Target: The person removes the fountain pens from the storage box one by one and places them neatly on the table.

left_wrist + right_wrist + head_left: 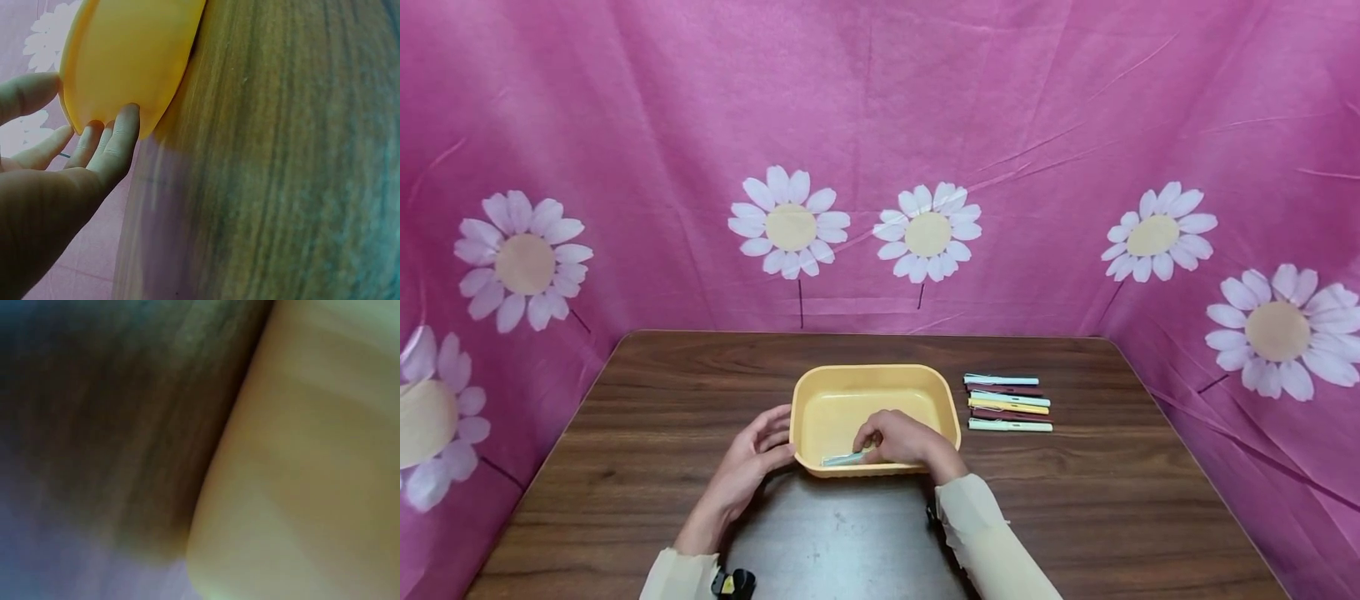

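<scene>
A yellow plastic tub (880, 377) stands on the table, its outer wall (131, 56) large in the left wrist view. My left hand (751, 457) is at the tub's left end, fairly straight fingertips (129, 115) touching the outside and the thumb at the rim. Reaching over the near rim, my right hand (898, 437) is inside the tub. Its curled fingers pinch a pale blue pen (841, 459) lying low along the near wall, with part of the pen hidden by the hand. The right wrist view is blurred and shows mainly the tub's outside (300, 475), no hand.
Right of the tub, several capped pens (1009, 403) lie side by side in a row, pale blue, maroon, yellow and pale green. Everything stands on a dark wood-grain table (1112, 500). A pink cloth (865, 100) with large daisies hangs around the back and sides.
</scene>
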The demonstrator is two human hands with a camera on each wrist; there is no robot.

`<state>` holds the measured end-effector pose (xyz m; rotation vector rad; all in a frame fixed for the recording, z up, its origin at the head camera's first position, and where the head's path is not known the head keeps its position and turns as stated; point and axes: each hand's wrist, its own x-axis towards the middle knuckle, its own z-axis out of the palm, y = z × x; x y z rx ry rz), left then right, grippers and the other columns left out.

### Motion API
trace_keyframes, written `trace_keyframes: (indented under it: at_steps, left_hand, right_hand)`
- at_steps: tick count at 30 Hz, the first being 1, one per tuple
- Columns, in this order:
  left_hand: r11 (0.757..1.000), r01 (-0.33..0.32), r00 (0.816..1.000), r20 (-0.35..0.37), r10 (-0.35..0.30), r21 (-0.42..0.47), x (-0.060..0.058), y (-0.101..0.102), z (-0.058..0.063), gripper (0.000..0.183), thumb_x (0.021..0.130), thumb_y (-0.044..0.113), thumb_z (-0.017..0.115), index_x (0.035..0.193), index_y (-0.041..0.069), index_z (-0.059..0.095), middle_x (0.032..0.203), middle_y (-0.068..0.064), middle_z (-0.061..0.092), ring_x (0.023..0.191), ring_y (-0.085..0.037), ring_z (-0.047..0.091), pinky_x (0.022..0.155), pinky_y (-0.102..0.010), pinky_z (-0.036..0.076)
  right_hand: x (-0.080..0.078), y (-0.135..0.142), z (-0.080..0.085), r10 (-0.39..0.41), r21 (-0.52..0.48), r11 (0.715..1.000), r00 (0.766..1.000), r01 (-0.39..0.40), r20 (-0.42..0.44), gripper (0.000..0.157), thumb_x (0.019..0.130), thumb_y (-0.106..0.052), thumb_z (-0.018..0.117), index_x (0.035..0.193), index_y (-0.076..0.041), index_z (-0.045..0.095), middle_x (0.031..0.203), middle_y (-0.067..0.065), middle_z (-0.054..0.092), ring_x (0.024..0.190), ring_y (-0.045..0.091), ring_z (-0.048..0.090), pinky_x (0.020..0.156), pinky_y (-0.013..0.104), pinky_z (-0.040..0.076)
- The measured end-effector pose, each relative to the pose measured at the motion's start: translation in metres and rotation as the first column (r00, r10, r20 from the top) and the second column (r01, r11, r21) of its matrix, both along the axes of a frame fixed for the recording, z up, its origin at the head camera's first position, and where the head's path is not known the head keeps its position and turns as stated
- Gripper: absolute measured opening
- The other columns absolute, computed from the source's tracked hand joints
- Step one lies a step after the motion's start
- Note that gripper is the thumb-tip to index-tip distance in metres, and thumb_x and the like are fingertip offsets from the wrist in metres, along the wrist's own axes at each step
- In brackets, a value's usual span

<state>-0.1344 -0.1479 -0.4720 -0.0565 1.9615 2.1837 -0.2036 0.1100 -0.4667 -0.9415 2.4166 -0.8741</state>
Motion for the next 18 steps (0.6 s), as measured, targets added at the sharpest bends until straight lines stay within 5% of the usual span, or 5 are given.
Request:
trace_keyframes:
  at_steps: [18]
  left_hand:
    - [1.000,0.004,1.000,-0.001,-0.004,-0.003,0.000,-0.001,0.001,0.061,0.092,-0.011,0.060,0.149,-0.002,0.042,0.138,-0.028,0.050,0.125,-0.039,0.053,0.087,-0.029,0.055]
  right_hand:
    - [0.002,0.005,0.014,-0.106,-0.061,0.993,0.994,0.104,-0.016,0.010,0.091,-0.010,0.076,0.100,-0.013,0.076,0.087,-0.009,0.067,0.079,0.007,0.056,0.075,0.027,0.049]
